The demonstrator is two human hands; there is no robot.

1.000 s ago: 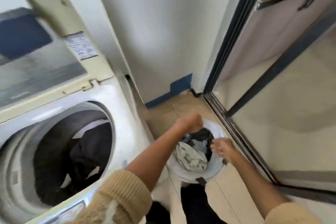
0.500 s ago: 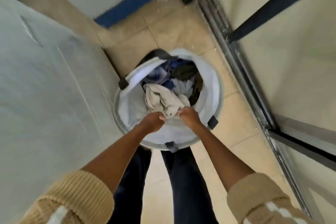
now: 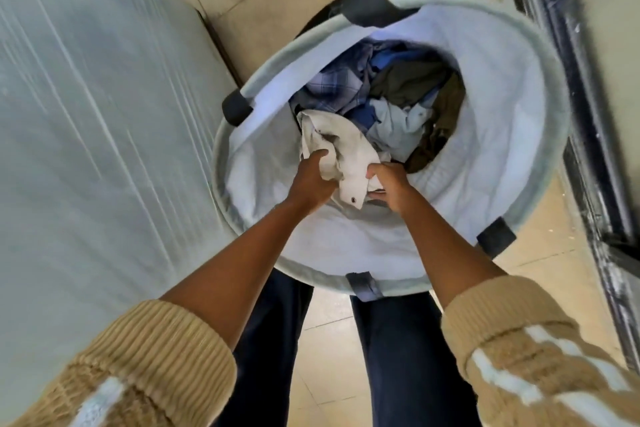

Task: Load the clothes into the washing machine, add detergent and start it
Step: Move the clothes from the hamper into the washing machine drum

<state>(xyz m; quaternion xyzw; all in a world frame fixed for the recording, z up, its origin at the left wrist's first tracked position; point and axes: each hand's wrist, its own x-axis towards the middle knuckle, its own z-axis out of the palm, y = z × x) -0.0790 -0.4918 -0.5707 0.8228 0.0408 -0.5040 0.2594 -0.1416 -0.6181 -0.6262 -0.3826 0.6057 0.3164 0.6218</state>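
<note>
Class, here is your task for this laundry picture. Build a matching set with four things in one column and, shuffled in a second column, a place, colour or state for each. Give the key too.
Column A
1. cream cloth
2. checked shirt
3. olive garment
4. basket handle

Column B
a. black
b. held in the grip of the left hand and the right hand
c. at the right inside the laundry basket
d. blue and white, far left inside

Pairs: 1-b, 2-d, 3-c, 4-a

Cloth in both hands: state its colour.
The cloth is off-white with dark smudges, seen best in the head view.
</note>
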